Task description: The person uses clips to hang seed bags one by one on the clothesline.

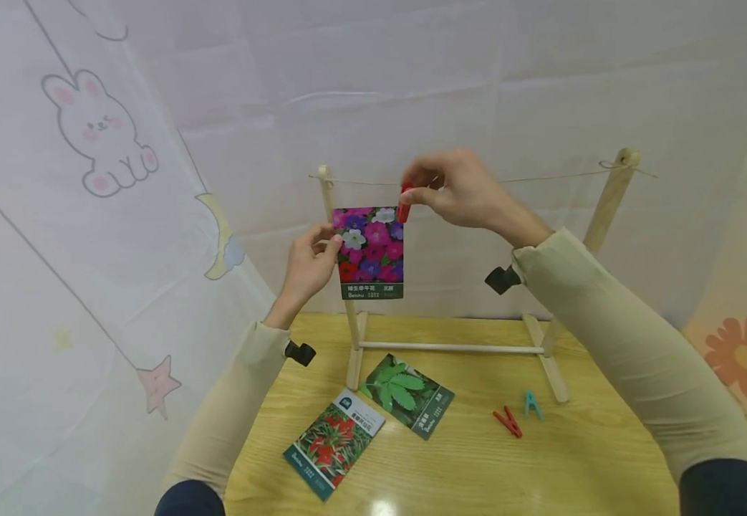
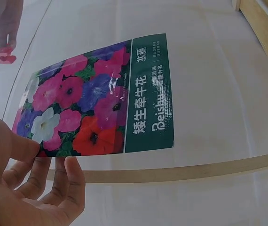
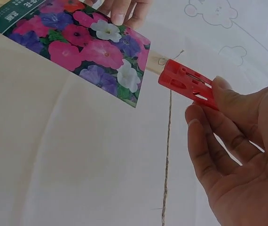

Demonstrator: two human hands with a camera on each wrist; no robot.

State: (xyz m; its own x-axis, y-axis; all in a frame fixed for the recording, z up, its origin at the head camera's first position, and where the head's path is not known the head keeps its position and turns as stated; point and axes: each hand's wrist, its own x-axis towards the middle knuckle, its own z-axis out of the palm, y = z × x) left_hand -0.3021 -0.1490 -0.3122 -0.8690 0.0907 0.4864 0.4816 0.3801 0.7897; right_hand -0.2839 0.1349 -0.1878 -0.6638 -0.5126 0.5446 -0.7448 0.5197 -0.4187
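Note:
My left hand [image 1: 311,261] pinches the left edge of a seed packet [image 1: 372,251] printed with pink, purple, white and red flowers, holding it upright just below the string [image 1: 541,177]. Thumb and fingertips grip that edge in the left wrist view, and the packet's dark green label end [image 2: 150,94] points away from the hand. Up at the packet's top right corner, my right hand [image 1: 453,190] pinches a red clothespin [image 1: 403,203] between thumb and fingers. Seen from the right wrist, the red clothespin [image 3: 188,84] is apart from the packet corner and overlaps the string.
The string spans two wooden posts of a stand [image 1: 605,201] joined by a low white rod [image 1: 450,347]. On the table [image 1: 463,473] lie a red-flower packet [image 1: 334,444], a green-leaf packet [image 1: 407,394], a red clothespin [image 1: 508,422] and a teal clothespin [image 1: 532,404].

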